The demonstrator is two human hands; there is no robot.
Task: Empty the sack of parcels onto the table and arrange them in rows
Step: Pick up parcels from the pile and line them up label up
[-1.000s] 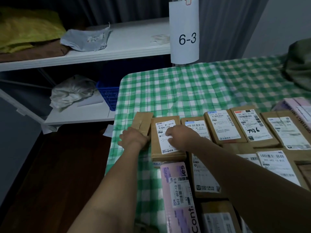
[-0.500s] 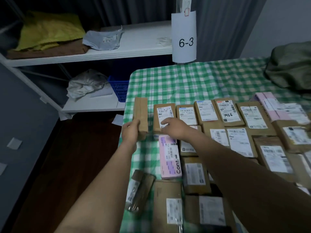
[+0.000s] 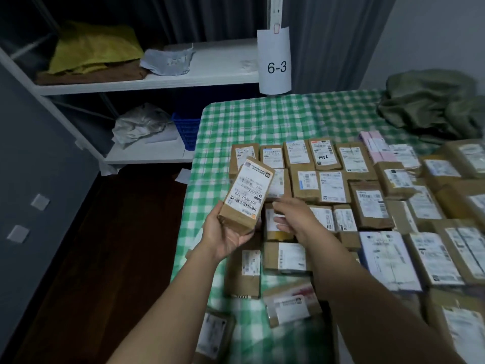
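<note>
Several brown cardboard parcels with white labels lie in rows on the table with the green checked cloth. My left hand grips the lower end of one small brown parcel, lifted above the table's left side with its label facing up. My right hand hovers just right of it over the second row, fingers loosely spread and holding nothing. A crumpled olive green sack lies at the far right of the table.
A pink parcel lies at the back right of the rows. White shelves stand left of the table, carrying yellow cloth, grey bags and a blue basket. A sign reading 6-3 hangs behind. Dark floor lies to the left.
My left hand lifted the small parcel off the table's left edge and turned it label up. My right hand left the back-row parcel and drew toward me.
</note>
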